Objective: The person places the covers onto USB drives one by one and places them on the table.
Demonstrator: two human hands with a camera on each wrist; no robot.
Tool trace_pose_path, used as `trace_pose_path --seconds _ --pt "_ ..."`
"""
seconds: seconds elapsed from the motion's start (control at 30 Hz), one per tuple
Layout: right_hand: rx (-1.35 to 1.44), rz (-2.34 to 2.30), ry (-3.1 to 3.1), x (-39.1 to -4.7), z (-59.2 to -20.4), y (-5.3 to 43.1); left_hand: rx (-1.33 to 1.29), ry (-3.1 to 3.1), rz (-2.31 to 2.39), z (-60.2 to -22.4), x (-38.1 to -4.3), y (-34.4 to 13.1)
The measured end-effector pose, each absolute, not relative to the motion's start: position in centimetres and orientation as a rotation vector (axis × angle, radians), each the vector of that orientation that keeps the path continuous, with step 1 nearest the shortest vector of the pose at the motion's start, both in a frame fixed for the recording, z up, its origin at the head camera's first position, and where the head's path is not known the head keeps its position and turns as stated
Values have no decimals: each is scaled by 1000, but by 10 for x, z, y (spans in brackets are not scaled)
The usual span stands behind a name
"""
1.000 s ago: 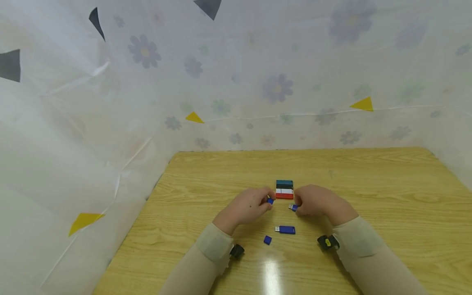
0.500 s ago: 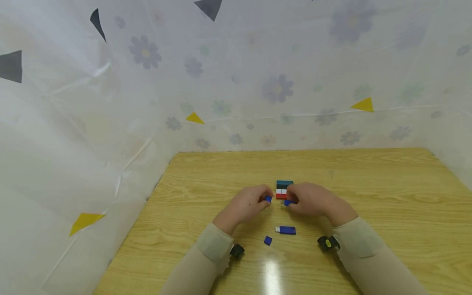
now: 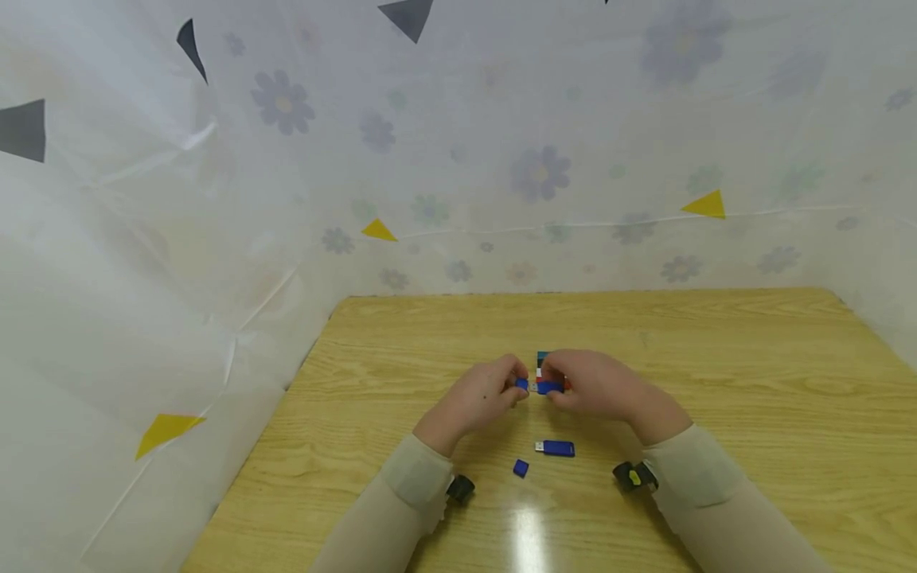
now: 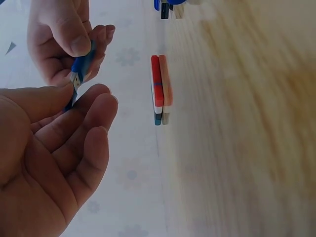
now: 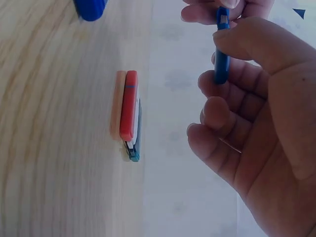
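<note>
Above the table my left hand pinches a small blue cap between thumb and fingertips. My right hand pinches a blue USB flash drive, its metal plug pointing left at the cap. In the left wrist view the silver plug shows between the drive's body and the cap, which is mostly covered by fingers. The right wrist view shows the drive's body under the thumb. Nearer me, a second blue USB flash drive lies uncapped, with its blue cap at its lower left.
Behind the right hand, several USB flash drives lie side by side; a teal one shows in the head view and a red one in the right wrist view. The wooden table meets a flowered sheet at its back and left.
My right hand has moved left and slightly up with the flash drive, bringing its plug to the cap. The left hand with the cap has shifted only a little.
</note>
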State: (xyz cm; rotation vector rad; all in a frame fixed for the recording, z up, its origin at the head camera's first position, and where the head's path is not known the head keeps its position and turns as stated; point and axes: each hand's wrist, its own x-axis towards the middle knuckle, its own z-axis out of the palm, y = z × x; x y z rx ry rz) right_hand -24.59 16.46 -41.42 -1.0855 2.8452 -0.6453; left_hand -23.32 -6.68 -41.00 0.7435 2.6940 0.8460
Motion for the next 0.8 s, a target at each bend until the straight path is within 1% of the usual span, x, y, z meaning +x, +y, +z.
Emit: trace_pose_path --seconds 0.43,0.8 --pt "-1140 -668 2873 -244 -413 161 779 2665 861 -412 -233 -65" --pt "-1077 -732 2900 -243 -414 161 754 2721 888 -410 -231 -65"
